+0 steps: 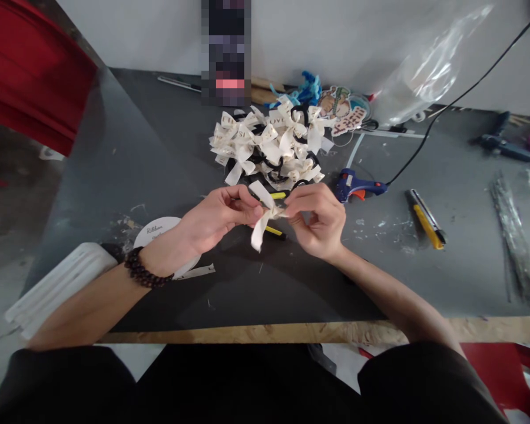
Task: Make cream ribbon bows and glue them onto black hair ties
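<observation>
A cream ribbon bow [268,211] is held up between my two hands above the table. My left hand [218,215] pinches its left side with thumb and fingertips. On the right, my right hand [317,218] grips the bow's other side, fingers curled. Below the bow lies a black and yellow tool [274,232], partly covered, perhaps scissors. Just beyond the hands sits a pile of similar cream bows [269,141] with printed letters and black bands among them. Under my left wrist is a white ribbon spool [156,228], with a loose ribbon end [198,271] beside it.
A blue glue gun [357,185] with a black cord lies right of the pile. Farther right are a yellow utility knife [427,221] and a bundle of thin sticks or ties [517,241]. A white plastic object [64,285] stands at the left. Clear plastic [424,76] leans at the back.
</observation>
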Available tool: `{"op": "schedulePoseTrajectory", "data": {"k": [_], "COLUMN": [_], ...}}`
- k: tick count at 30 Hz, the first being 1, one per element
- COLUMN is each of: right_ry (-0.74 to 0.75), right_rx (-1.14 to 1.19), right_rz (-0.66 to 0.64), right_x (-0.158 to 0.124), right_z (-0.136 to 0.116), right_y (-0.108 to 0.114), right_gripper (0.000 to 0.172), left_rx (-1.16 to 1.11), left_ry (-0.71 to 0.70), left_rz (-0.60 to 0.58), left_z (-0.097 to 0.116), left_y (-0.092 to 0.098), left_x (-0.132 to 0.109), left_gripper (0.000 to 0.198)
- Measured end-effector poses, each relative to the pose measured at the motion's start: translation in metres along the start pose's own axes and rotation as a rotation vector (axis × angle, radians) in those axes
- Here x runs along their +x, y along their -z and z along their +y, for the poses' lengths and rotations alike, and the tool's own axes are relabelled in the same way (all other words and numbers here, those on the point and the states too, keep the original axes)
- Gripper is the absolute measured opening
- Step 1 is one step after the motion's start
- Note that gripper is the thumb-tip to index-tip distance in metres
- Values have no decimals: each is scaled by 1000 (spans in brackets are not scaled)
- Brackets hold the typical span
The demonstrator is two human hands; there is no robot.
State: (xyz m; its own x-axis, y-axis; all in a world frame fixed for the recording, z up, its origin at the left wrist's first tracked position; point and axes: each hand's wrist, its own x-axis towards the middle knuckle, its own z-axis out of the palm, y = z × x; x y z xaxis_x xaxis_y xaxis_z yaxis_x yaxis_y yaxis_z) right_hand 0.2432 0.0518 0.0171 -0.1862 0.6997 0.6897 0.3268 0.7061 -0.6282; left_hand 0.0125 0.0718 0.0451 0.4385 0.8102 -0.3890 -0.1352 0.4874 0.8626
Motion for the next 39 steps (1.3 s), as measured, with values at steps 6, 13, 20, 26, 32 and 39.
{"op": "schedulePoseTrajectory", "data": {"k": [6,13,20,26,32,39], "right_ry": [-287,-591,-641,-731,-776,-687], "right_rx": [262,516,516,545,579,392], "right_rz": [-53,92,80,105,163,135], "right_x": [-2,-8,-8,-4,-6,-9], "right_z": [5,14,11,7,12,-10], "right_y": [-2,-19,-16,-12,-15,-20], "right_gripper": [13,32,29,28,31,29], "left_rx": [34,212,387,459,514,601], "left_ry": [-63,-223,-250,-301,-306,-353], "left_rz": [12,184,172,152,151,168], "left_z": [1,-6,-3,2,0,2], "left_y": [-2,-12,-14,-14,-15,-13], "left_x": [0,-7,-8,-10,-9,-12], "left_gripper": [28,27,20,16,14,29]}}
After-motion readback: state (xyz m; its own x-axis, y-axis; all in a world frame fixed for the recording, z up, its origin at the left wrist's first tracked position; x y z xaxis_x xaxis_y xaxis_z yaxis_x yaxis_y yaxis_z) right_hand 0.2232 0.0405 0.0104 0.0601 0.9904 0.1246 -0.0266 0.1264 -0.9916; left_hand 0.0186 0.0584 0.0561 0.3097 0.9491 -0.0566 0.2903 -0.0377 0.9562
